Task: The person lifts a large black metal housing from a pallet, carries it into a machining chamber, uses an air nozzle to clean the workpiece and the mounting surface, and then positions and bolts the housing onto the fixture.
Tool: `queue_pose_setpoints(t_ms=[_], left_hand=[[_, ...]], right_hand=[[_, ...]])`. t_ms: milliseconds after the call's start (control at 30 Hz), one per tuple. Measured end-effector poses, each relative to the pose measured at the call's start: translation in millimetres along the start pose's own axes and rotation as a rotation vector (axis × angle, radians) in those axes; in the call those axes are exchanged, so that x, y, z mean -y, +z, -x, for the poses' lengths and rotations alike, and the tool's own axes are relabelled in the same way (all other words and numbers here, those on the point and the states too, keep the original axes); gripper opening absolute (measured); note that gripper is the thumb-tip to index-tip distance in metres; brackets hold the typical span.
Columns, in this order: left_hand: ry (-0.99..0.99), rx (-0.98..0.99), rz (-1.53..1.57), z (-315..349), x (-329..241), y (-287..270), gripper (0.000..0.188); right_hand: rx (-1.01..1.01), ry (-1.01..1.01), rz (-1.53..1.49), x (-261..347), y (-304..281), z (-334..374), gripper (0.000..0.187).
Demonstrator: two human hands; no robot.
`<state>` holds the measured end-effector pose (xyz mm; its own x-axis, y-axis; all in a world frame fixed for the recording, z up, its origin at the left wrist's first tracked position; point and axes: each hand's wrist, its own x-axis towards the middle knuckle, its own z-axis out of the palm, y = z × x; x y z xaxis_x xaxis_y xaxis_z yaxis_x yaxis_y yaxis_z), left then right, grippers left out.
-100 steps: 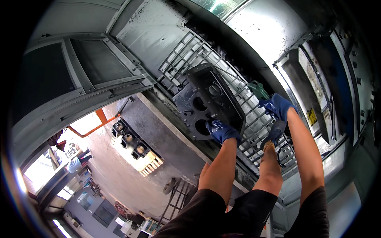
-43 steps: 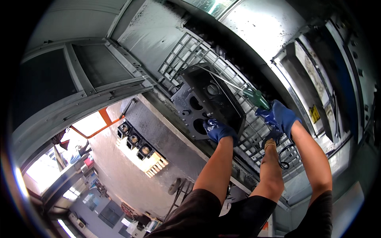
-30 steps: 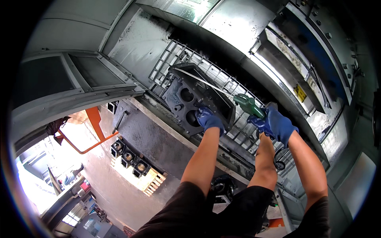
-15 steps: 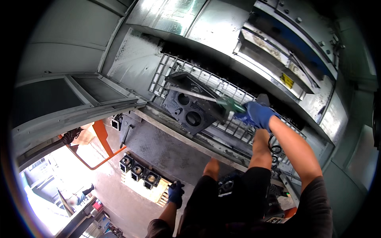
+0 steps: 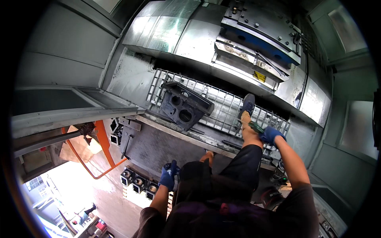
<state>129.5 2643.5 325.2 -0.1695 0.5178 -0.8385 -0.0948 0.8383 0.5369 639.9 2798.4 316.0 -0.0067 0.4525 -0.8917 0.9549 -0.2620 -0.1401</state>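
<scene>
Casting point(image 5: 189, 105) seated near left end of grate point(image 5: 223, 105)
Green air gun point(image 5: 255, 127) is gripped by right hand point(image 5: 272, 135); left hand point(image 5: 168, 177): state cannot be told.

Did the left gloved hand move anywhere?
Yes. The left hand was on the dark casting on the metal grate; now it's off it, back beside the person's body.

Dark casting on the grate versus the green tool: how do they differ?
The casting is dark grey, the tool green. The casting looks far larger than the tool. The casting lies on the metal grate, while the right hand holds the tool. Neither is in the left hand.
</scene>
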Motion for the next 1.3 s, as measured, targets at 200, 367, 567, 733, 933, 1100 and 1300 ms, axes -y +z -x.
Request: queue_pose_setpoints(t_ms=[200, 367, 567, 733, 933, 1100, 1300], left_hand=[[0.098, -0.207, -0.152, 76.2, -17.9, -2.7, 0.034], [-0.018, -0.147, -0.472, 88.3, 46.2, -62.7, 0.03], [-0.161, -0.266, -0.049, 59.8, 102.2, -144.2, 0.035], [0.016, -0.165, 0.254, -21.7, 19.8, -63.2, 0.042], [0.418, 0.48, 0.322, -60.6, -147.8, 91.5, 0.046], [0.073, 0.573, 0.493, -61.7, -255.3, 98.1, 0.037], [0.351, 0.92, 0.366, -16.3, -300.1, 73.7, 0.032]], right_hand=[[-0.057, 0.064, 0.018, 91.8, -8.0, -159.3, 0.026], [-0.367, -0.315, -0.14, 148.1, -7.3, -205.2, 0.037], [-0.292, -0.383, -0.197, 146.3, -26.8, -53.7, 0.029], [-0.152, -0.149, -0.298, 29.7, 26.9, 141.8, 0.039], [-0.061, -0.084, -0.543, 14.9, 107.8, 295.9, 0.034], [-0.256, -0.334, -0.763, 35.5, 135.4, 366.0, 0.036], [-0.158, -0.187, -0.693, 66.3, 149.6, 366.5, 0.032]])
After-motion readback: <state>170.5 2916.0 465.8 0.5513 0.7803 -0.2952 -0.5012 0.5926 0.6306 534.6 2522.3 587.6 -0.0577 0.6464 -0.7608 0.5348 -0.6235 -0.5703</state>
